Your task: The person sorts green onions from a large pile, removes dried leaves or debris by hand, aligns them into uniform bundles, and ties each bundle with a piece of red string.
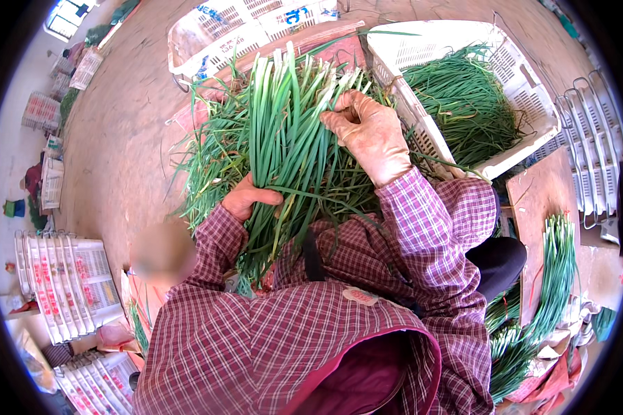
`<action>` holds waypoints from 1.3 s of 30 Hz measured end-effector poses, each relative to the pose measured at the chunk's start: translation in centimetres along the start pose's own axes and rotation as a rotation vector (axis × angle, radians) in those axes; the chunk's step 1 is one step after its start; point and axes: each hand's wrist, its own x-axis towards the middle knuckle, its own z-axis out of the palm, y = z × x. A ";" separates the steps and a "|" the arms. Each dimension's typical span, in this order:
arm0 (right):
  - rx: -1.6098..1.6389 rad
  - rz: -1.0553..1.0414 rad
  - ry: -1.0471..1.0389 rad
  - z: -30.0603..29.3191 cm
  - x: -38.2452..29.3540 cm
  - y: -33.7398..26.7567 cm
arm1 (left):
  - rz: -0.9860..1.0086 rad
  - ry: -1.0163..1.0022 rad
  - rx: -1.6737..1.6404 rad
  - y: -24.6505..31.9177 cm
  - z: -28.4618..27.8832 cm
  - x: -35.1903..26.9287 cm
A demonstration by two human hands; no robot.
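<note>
My left hand [250, 197] is closed around the lower, leafy part of a bunch of long green stalks with white ends, like Chinese chives or young scallions [275, 135]. The white ends point away from me. Over the right side of the bunch is my right hand [363, 129], in a thin pale glove, thumb and forefinger pinched near the stalks by the white ends; whether a stalk is between the fingertips cannot be told. Beneath both hands spreads a loose heap of the same greens [213, 166], with some dry, brownish leaves, reaching to my lap.
At the front right stands a white plastic crate [431, 129] holding more greens. Another white crate [223, 52] is beyond the heap. Neat bundles of greens [555, 259] lie by a wooden board [532, 207] at right. Stacked crates [70, 285] stand at left, near a blurred round shape.
</note>
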 end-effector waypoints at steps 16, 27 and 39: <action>-1.061 -0.130 0.268 -11.4 0.4 3.1 | 0.184 0.052 0.130 0.3 -0.6 -0.9; -1.241 -0.642 0.004 -3.4 1.4 -3.1 | 0.147 -0.043 0.196 0.8 0.2 -0.5; -1.225 -0.684 -0.080 -3.5 1.6 -0.8 | 0.089 -0.131 0.120 -0.3 0.0 0.2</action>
